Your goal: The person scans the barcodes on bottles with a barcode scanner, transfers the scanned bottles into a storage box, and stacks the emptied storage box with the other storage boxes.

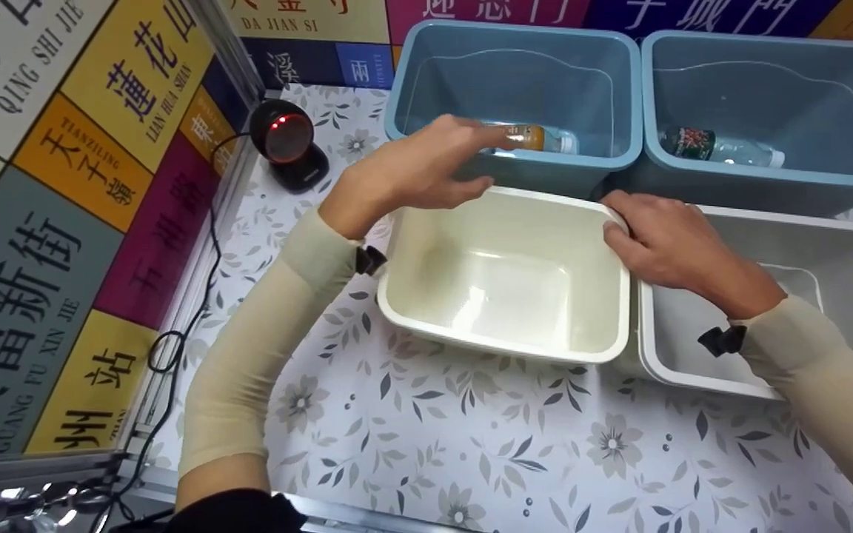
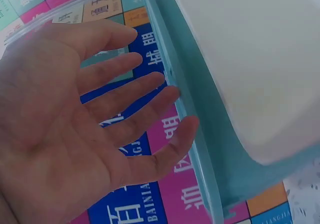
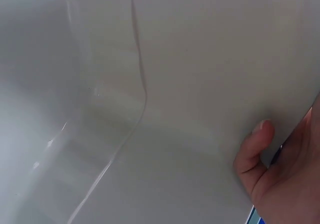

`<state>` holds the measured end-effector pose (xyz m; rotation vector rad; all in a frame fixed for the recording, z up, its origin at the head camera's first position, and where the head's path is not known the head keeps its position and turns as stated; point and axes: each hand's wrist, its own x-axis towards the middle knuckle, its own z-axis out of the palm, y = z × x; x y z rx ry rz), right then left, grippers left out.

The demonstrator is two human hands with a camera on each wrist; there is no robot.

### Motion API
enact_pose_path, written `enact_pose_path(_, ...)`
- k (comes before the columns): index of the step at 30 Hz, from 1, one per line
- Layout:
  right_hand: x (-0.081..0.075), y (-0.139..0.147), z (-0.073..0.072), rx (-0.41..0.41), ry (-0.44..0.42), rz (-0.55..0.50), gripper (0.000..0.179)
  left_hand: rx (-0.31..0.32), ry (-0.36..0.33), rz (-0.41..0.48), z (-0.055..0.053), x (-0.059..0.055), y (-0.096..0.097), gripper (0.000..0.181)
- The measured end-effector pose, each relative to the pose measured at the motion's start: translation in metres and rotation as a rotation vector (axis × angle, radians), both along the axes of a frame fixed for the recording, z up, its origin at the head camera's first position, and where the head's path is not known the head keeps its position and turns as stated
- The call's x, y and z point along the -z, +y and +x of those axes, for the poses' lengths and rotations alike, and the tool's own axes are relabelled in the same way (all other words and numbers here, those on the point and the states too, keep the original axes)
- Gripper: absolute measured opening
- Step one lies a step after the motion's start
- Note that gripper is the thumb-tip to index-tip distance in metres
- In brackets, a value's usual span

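Observation:
A cream plastic bin stands on the table, slightly angled, with nothing seen inside it. At its back right corner my right hand grips the rim; in the right wrist view the thumb lies against the inner wall, its other fingers mostly hidden. My left hand hovers about the bin's back left corner, partly hiding it. In the left wrist view its fingers are spread and relaxed, holding nothing, near a blue bin's rim.
A second white bin adjoins on the right. Behind are two blue bins, one holding an orange-labelled bottle, the other a dark-labelled bottle. A black scanner-like device with a cable stands left, by the sign-covered wall.

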<state>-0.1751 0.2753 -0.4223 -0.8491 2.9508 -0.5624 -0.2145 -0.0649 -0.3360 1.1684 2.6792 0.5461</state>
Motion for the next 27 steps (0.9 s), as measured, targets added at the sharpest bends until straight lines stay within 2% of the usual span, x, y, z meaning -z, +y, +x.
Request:
enact_pose_path(4,-0.002,0.001,0.001,0.012,0.017,-0.002,0.034,-0.018,0.01,0.028,0.001,0.003,-0.015,0.046)
enact_pose_path(10,-0.001,-0.001,0.004,0.02,0.041,-0.016,0.034,-0.056,0.02,0.044,0.009,0.011,-0.041,0.043)
enact_pose_path(15,0.002,-0.003,0.004,0.027,0.031,-0.025,0.036,-0.128,-0.063,-0.015,0.014,0.022,-0.058,0.047)
enact_pose_path(18,0.002,-0.002,0.004,0.032,0.024,-0.03,0.036,-0.139,-0.111,-0.028,0.015,0.031,-0.064,0.049)
enact_pose_path(22,0.0,0.001,0.004,0.033,0.044,-0.046,0.033,-0.129,-0.149,0.012,0.016,0.044,-0.065,0.05)
enact_pose_path(27,-0.002,-0.002,0.004,0.015,0.019,-0.092,0.032,-0.185,-0.208,0.056,0.018,0.051,-0.066,0.054)
